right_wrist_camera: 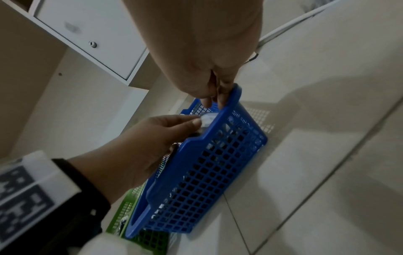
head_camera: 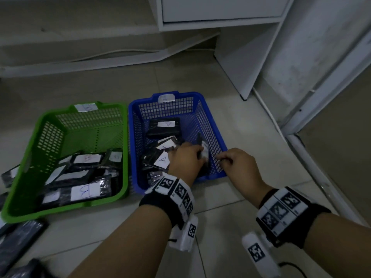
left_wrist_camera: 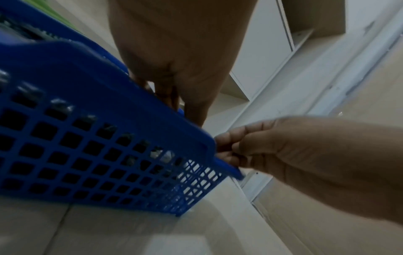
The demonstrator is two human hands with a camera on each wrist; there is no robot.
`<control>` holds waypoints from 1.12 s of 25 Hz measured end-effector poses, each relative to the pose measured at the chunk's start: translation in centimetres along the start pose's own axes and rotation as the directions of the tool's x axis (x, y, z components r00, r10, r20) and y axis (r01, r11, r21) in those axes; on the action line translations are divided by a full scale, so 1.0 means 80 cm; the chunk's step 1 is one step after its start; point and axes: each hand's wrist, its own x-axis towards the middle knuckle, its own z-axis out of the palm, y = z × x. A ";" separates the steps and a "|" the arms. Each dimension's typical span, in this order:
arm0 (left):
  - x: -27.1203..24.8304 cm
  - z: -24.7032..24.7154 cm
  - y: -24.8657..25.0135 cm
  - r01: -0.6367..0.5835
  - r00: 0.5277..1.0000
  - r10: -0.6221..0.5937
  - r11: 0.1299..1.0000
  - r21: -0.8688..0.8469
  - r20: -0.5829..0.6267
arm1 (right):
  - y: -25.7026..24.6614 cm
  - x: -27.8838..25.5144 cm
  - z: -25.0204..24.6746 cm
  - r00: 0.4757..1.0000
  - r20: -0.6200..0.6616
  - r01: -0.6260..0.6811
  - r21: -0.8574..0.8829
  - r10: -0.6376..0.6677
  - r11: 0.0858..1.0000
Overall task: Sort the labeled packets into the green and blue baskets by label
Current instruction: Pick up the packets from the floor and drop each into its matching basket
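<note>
Blue basket (head_camera: 181, 97) tagged A, green basket (head_camera: 40, 125) packets (head_camera: 85, 192) B

Left hand fingertips (head_camera: 197, 155): hidden from us behind a packet (head_camera: 203, 151) they hold inside the blue basket (head_camera: 208, 109); its label we cannot read.
Packets under the left wrist: covered, count unclear to us.
Basket tag (head_camera: 166, 97) beyond both hands: letter too blurred for us.
Loose packets (head_camera: 18, 235) far left of the left hand: cut by the edge.
Right hand (head_camera: 239, 163): fingers at the basket's rim; we cannot tell whether they grip it.
</note>
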 end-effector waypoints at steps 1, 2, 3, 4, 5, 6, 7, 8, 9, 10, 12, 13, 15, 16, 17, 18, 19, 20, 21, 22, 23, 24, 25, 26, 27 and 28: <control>-0.005 0.004 0.001 -0.027 1.000 0.026 0.989 0.148 0.013 | 0.002 -0.002 0.001 0.999 0.026 0.043 -0.013 -0.042 0.999; -0.010 0.007 0.000 -0.058 0.998 0.053 0.969 0.240 0.027 | 0.004 -0.005 0.002 0.995 0.062 0.076 -0.022 -0.075 0.997; -0.014 0.008 -0.003 -0.079 0.997 0.071 0.959 0.274 0.038 | 0.006 -0.007 0.006 0.990 0.093 0.105 -0.032 -0.101 0.994; -0.019 0.005 -0.008 -0.086 0.996 0.079 0.959 0.270 0.038 | 0.005 -0.010 0.009 0.985 0.122 0.127 -0.057 -0.120 0.990; -0.024 0.000 -0.016 -0.092 0.996 0.088 0.965 0.246 0.026 | 0.004 -0.014 0.015 0.980 0.137 0.158 -0.088 -0.145 0.984; -0.030 -0.007 -0.025 -0.104 0.994 0.106 0.972 0.209 0.003 | 0.003 -0.019 0.021 0.975 0.138 0.191 -0.124 -0.173 0.974; -0.039 -0.015 -0.036 -0.132 0.990 0.140 0.978 0.162 -0.035 | 0.000 -0.026 0.029 0.969 0.135 0.225 -0.154 -0.205 0.962; -0.049 -0.023 -0.048 -0.176 0.978 0.186 0.978 0.111 -0.091 | -0.001 -0.033 0.036 0.964 0.131 0.254 -0.188 -0.232 0.949; -0.065 -0.032 -0.063 -0.205 0.964 0.213 0.977 0.062 -0.159 | -0.006 -0.041 0.044 0.960 0.130 0.272 -0.222 -0.248 0.936; -0.084 -0.042 -0.080 -0.214 0.951 0.214 0.976 0.026 -0.222 | -0.014 -0.049 0.053 0.961 0.132 0.271 -0.259 -0.244 0.927; -0.122 -0.060 -0.114 -0.164 0.935 0.155 0.987 0.000 -0.319 | -0.037 -0.063 0.068 0.958 0.145 0.283 -0.315 -0.248 0.906; -0.140 -0.068 -0.130 -0.115 0.927 0.103 0.993 -0.010 -0.360 | -0.048 -0.070 0.076 0.943 0.174 0.325 -0.314 -0.283 0.892; -0.183 -0.085 -0.169 -0.011 0.894 -0.012 0.999 -0.048 -0.449 | -0.080 -0.084 0.099 0.882 0.279 0.450 -0.257 -0.380 0.856; -0.203 -0.092 -0.185 0.029 0.873 -0.054 0.998 -0.060 -0.484 | -0.093 -0.090 0.110 0.846 0.328 0.500 -0.209 -0.422 0.840; -0.227 -0.100 -0.205 0.067 0.856 -0.085 0.996 -0.055 -0.511 | -0.109 -0.096 0.125 0.803 0.371 0.545 -0.147 -0.465 0.825; -0.247 -0.106 -0.222 0.099 0.845 -0.103 0.994 -0.035 -0.524 | -0.121 -0.102 0.138 0.767 0.406 0.574 -0.086 -0.497 0.815; -0.271 -0.115 -0.244 0.143 0.842 -0.129 0.990 -0.013 -0.524 | -0.136 -0.110 0.154 0.728 0.434 0.598 -0.024 -0.530 0.801; -0.295 -0.124 -0.267 0.195 0.843 -0.168 0.981 -0.001 -0.511 | -0.150 -0.118 0.172 0.691 0.452 0.620 0.029 -0.564 0.784; -0.316 -0.130 -0.288 0.250 0.844 -0.216 0.968 0.004 -0.490 | -0.161 -0.126 0.186 0.659 0.463 0.641 0.066 -0.593 0.764; -0.341 -0.135 -0.311 0.315 0.839 -0.271 0.949 0.015 -0.473 | -0.174 -0.136 0.204 0.621 0.474 0.664 0.104 -0.624 0.741; -0.360 -0.137 -0.329 0.379 0.834 -0.325 0.925 0.035 -0.446 | -0.184 -0.144 0.218 0.585 0.483 0.685 0.136 -0.651 0.716; -0.383 -0.138 -0.345 0.449 0.831 -0.388 0.891 0.070 -0.398 | -0.196 -0.154 0.232 0.539 0.503 0.705 0.172 -0.676 0.689; -0.402 -0.137 -0.354 0.510 0.830 -0.451 0.853 0.116 -0.328 | -0.206 -0.162 0.245 0.490 0.535 0.717 0.202 -0.688 0.668; -0.414 -0.134 -0.355 0.546 0.831 -0.504 0.820 0.171 -0.237 | -0.214 -0.168 0.255 0.441 0.587 0.717 0.224 -0.679 0.660; -0.425 -0.130 -0.354 0.568 0.823 -0.547 0.791 0.228 -0.152 | -0.222 -0.174 0.265 0.388 0.651 0.711 0.239 -0.652 0.661; -0.429 -0.127 -0.349 0.573 0.816 -0.570 0.773 0.274 -0.099 | -0.227 -0.178 0.274 0.338 0.712 0.707 0.239 -0.615 0.665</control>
